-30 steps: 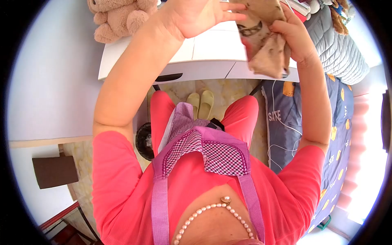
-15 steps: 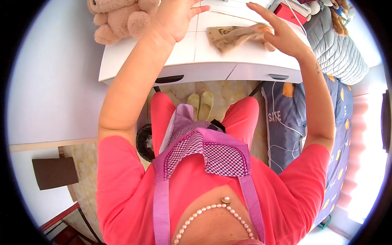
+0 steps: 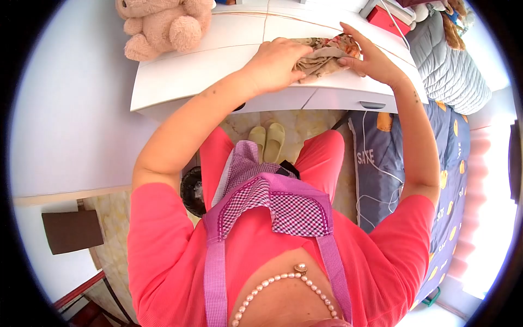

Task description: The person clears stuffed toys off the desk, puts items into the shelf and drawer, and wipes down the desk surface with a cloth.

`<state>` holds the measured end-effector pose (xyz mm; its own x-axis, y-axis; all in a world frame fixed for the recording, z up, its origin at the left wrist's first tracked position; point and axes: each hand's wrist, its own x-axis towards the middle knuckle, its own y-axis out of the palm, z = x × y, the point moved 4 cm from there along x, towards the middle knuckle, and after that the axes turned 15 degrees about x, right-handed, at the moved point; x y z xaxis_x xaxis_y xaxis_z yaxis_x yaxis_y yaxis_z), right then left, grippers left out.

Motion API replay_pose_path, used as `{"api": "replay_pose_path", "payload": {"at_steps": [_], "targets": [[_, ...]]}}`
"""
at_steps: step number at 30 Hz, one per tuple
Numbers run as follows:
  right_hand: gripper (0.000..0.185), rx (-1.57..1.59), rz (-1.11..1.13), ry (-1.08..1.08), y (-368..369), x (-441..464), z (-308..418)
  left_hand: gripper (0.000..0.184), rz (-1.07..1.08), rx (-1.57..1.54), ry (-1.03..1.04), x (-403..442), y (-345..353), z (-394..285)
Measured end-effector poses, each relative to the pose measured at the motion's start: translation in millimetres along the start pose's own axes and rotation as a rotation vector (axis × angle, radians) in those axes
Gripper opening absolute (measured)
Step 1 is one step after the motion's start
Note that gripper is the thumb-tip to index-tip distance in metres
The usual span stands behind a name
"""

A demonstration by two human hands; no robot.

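A crumpled beige cloth with a dark and reddish flower print lies on the white desk. My left hand pinches its left end, the thumb low and the fingers curled over the fabric. On the right side, my right hand holds the other end, with the cloth between its thumb and forefinger. Its remaining fingers are hidden behind.
A plush teddy bear sits at the desk's back left. At the back right are a red box and a grey quilted bundle. Below, a bin stands by my leg; a patterned bedspread lies right.
My left hand has come down and to the right from above the desk onto the cloth. My right hand has stayed near the cloth, which is now bunched between both hands.
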<state>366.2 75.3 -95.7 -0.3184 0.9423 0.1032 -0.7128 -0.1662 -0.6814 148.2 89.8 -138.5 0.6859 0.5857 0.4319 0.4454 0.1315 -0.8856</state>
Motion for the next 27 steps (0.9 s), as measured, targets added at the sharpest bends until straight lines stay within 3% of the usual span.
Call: {"api": "replay_pose_path", "payload": {"at_steps": [3,6,14,17,18,21,23,25,27], "targets": [[0.065,0.093,0.004,0.115,-6.9,-5.8,-12.2,0.031,-0.002,0.083,0.131,-3.2,-2.5,-8.8],[0.059,-0.103,0.090,-0.227,4.3,-22.6,-2.5,0.031,-0.085,0.078,0.233,-5.6,-0.2,-9.8],[0.027,-0.074,0.070,0.141,-34.3,-71.6,-26.3,0.017,0.000,-0.034,0.176,-6.5,4.6,-7.5],[0.021,-0.333,0.084,0.188,-60.5,-85.8,-31.7,0.017,0.029,-0.003,0.162,-2.3,3.8,-9.5],[0.020,-0.516,-0.023,-0.045,-62.2,-83.2,-18.4,0.018,0.043,0.017,0.157,-2.1,3.6,-9.2],[0.020,-0.192,-0.262,-0.087,-58.4,-72.2,8.0,0.015,-0.005,0.029,0.233,1.6,4.0,-8.3],[0.019,-0.309,-0.261,-0.306,-31.2,-54.4,36.8,0.017,0.073,-0.076,0.169,7.0,-2.4,-7.0],[0.020,-0.375,-0.084,-0.453,4.0,-29.7,40.9,0.021,0.101,-0.220,0.049,16.9,-11.7,-5.1],[0.026,-0.708,0.087,-0.576,46.9,-18.9,43.8,0.026,0.082,-0.409,-0.136,28.8,-17.8,7.3]]}}
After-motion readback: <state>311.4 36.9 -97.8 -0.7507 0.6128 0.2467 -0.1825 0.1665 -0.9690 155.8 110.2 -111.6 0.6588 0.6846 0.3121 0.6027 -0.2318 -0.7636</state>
